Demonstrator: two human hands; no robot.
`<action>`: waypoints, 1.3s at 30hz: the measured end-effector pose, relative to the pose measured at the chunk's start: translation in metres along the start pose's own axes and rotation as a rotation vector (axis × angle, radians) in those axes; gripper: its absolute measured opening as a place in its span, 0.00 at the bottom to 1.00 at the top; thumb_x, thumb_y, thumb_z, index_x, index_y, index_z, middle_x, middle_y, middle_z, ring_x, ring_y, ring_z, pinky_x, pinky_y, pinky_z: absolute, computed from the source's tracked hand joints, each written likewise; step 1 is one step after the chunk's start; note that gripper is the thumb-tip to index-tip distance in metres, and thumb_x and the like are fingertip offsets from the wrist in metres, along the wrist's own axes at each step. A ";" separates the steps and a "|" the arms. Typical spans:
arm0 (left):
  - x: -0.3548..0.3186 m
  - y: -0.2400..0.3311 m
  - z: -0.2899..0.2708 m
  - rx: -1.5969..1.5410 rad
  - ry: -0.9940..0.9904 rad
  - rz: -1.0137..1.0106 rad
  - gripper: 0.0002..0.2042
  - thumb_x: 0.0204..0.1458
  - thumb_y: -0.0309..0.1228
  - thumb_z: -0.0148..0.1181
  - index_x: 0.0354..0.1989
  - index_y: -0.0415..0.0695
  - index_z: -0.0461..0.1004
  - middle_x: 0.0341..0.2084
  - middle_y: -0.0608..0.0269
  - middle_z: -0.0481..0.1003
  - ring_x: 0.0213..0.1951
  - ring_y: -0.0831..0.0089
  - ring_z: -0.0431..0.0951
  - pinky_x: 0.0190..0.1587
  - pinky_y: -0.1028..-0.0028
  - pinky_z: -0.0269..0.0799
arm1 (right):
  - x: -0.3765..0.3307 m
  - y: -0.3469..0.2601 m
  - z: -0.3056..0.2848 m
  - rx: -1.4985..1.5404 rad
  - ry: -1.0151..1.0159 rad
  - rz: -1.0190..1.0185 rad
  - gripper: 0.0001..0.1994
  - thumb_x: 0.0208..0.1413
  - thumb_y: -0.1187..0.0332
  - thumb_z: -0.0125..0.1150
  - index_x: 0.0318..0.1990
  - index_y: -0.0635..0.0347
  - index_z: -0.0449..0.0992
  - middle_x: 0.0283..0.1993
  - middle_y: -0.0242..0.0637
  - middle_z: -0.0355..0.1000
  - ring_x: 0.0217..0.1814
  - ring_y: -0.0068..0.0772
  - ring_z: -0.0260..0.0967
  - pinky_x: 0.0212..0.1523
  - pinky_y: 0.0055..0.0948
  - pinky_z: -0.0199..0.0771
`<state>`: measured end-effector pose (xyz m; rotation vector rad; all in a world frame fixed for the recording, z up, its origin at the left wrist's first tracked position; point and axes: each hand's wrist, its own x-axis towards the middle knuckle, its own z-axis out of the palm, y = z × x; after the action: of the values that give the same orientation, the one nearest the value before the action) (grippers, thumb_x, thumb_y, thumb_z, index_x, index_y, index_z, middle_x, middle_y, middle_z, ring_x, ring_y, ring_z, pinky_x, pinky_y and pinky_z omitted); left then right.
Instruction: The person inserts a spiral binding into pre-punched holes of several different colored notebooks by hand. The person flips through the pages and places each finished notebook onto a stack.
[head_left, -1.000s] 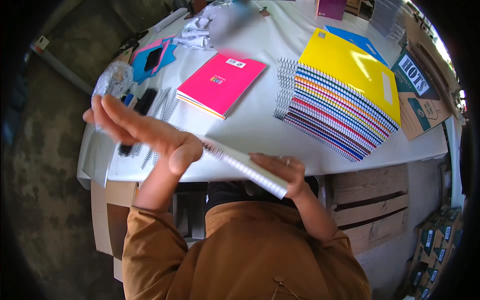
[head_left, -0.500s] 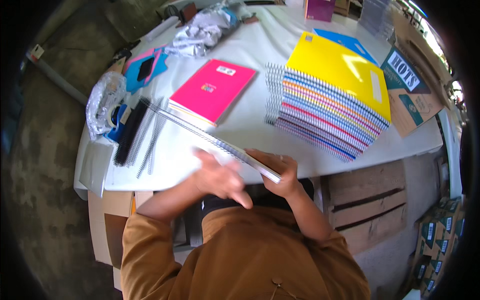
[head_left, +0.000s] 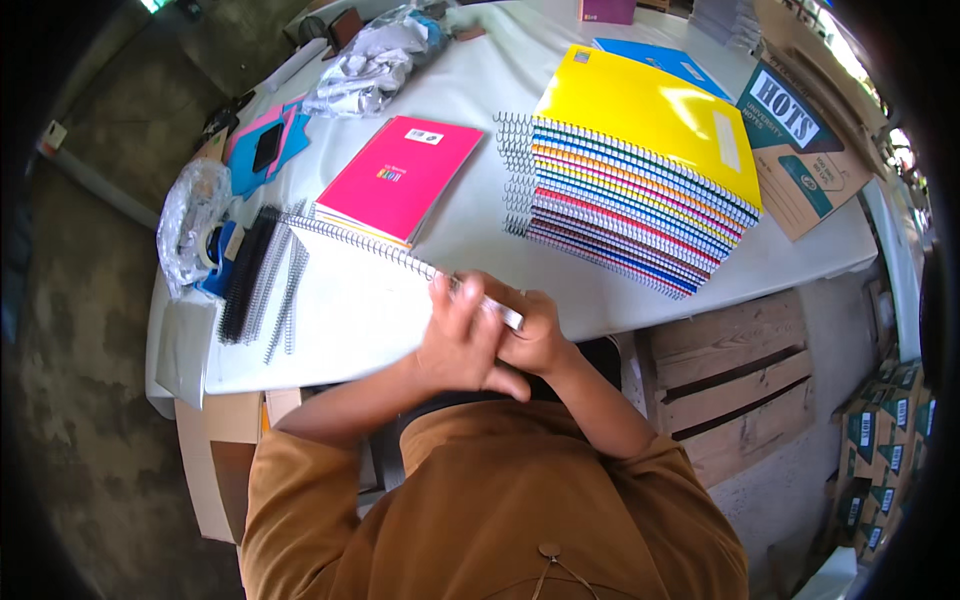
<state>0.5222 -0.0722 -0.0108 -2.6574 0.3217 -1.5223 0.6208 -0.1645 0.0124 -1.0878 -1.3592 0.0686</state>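
White sheet block (head_left: 350, 305) with wire spiral laid on table (head_left: 470, 215), near front edge. Spiral's near end gripped between both hands, pressed together: left hand (head_left: 462, 340) wrapped over, right hand (head_left: 535, 335) closed beneath. Pink notebook (head_left: 405, 175) lying just beyond. Tall stack of spiral notebooks (head_left: 640, 175), yellow cover on top, seen to right. Loose black and silver spirals (head_left: 262, 280) placed at left.

It looked like a small notebook-binding workshop: a stack of spiral notebooks (head_left: 640, 190) sat at the table's (head_left: 480, 220) right edge, loose binding coils (head_left: 262, 280) at its left edge, cartons (head_left: 880, 440) beside it.
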 end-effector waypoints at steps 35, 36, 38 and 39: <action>0.122 -0.016 -0.110 -0.241 -0.693 -0.474 0.11 0.37 0.37 0.67 0.29 0.52 0.74 0.24 0.74 0.71 0.41 0.74 0.71 0.40 0.72 0.62 | 0.000 -0.042 -0.008 0.111 -0.241 0.344 0.11 0.48 0.74 0.61 0.40 0.65 0.73 0.29 0.41 0.74 0.29 0.27 0.73 0.31 0.25 0.71; 0.122 -0.016 -0.110 -0.237 -0.692 -0.476 0.11 0.37 0.37 0.67 0.29 0.52 0.74 0.24 0.74 0.71 0.41 0.74 0.71 0.40 0.72 0.62 | -0.002 -0.044 -0.008 0.112 -0.200 0.314 0.11 0.48 0.75 0.62 0.40 0.67 0.73 0.29 0.39 0.74 0.29 0.26 0.73 0.32 0.25 0.71; 0.126 -0.018 -0.109 -0.338 -0.527 -0.363 0.13 0.37 0.41 0.67 0.30 0.50 0.74 0.27 0.73 0.73 0.41 0.72 0.72 0.42 0.71 0.63 | -0.005 -0.048 -0.017 0.108 -0.223 0.283 0.17 0.47 0.76 0.62 0.45 0.69 0.68 0.34 0.41 0.73 0.33 0.28 0.73 0.37 0.25 0.72; 0.132 -0.023 -0.110 -0.343 -0.564 -0.385 0.15 0.37 0.42 0.67 0.32 0.49 0.74 0.27 0.68 0.74 0.40 0.68 0.73 0.41 0.68 0.63 | -0.010 -0.050 -0.025 0.244 -0.028 0.314 0.20 0.48 0.76 0.61 0.49 0.70 0.64 0.38 0.43 0.71 0.37 0.29 0.72 0.40 0.26 0.71</action>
<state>0.4958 -0.0718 0.1606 -3.4224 0.0328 -0.7452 0.6107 -0.2123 0.0417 -1.0854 -1.1599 0.4703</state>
